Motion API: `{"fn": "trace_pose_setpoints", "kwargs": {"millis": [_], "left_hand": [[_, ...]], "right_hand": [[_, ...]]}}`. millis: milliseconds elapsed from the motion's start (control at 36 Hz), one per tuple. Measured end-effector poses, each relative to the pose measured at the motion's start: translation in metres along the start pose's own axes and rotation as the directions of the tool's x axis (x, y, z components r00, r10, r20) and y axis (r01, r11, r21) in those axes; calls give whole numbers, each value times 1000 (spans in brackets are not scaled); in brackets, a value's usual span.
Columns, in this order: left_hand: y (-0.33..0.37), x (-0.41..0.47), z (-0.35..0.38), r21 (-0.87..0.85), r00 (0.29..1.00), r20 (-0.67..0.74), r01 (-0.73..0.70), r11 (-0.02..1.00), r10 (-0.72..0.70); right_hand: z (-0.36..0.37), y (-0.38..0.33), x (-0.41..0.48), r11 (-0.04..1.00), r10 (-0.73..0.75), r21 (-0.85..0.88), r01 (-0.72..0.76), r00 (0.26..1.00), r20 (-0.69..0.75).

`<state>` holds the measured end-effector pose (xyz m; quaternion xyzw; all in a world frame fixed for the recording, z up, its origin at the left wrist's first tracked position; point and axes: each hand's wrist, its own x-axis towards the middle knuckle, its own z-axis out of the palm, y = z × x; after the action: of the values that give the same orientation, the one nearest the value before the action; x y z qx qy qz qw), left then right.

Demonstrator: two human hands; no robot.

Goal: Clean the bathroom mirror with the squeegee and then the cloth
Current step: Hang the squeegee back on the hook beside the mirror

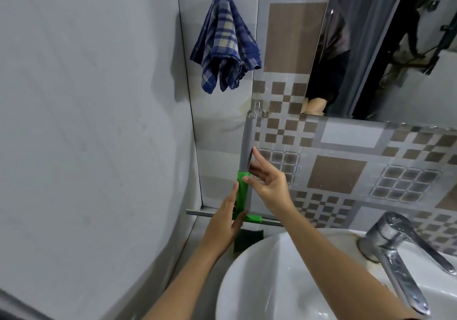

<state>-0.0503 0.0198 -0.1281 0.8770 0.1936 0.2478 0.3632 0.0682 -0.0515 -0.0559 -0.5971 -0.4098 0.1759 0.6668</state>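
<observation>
The squeegee point(247, 141) hangs upright from a small wall hook point(257, 107), with a grey upper handle, a green lower grip and its blade point(197, 212) horizontal at the bottom. My left hand point(222, 223) reaches in from the left and holds the green grip loosely, fingers along its side and thumb across the front. My right hand point(269, 186) touches the handle where grey meets green, with the thumb on it and the fingers spread. A blue plaid cloth point(226, 45) hangs on the wall above. The mirror point(395, 47) is at the upper right.
A white basin point(284, 282) with a chrome tap point(395, 248) sits below right. A dark green sponge point(248, 240) rests at the basin's back edge under the squeegee. A plain grey wall closes the left side. Patterned tiles cover the wall behind.
</observation>
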Motion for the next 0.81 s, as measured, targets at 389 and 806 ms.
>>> {"fn": "trace_pose_setpoints", "kwargs": {"millis": [389,806], "left_hand": [[-18,15,12,43,991,131,3,999,-9],[-36,41,36,-93,997,51,64,994,-60]], "right_hand": [[-11,25,6,998,65,-20,-66,998,-13],[-12,38,19,988,-3,-152,-7,998,-64]]}}
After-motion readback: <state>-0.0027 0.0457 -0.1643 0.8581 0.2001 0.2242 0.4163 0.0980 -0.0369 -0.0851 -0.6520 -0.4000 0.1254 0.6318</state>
